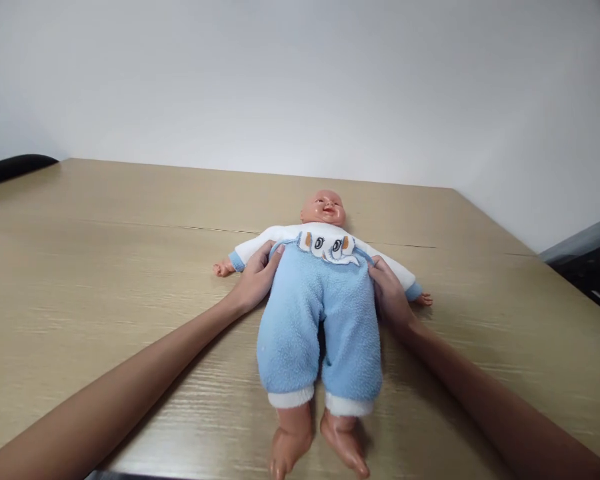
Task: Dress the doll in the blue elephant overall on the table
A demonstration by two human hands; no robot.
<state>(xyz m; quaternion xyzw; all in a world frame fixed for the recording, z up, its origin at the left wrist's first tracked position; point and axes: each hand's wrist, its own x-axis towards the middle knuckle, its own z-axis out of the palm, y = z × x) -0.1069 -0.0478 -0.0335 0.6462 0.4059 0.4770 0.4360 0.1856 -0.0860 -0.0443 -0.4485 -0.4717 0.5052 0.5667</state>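
Note:
A baby doll (325,212) lies on its back on the table, head away from me and feet toward me. It wears a white long-sleeved top (260,241) with blue cuffs and light blue fleece overalls (293,320) with an animal face on the bib. My left hand (260,275) is closed on the overalls' upper edge at the left side, thumb on top. On the right side, my right hand (387,287) pinches the opposite edge near the strap. The fingers under the fabric are partly hidden. The doll's arms stretch out to both sides.
The light wooden table (105,267) spreads around the doll, with a seam across it. Behind it stands a pale wall (300,87). A dark curved object (17,167) shows at the far left edge, and a dark object (593,267) stands beyond the right edge.

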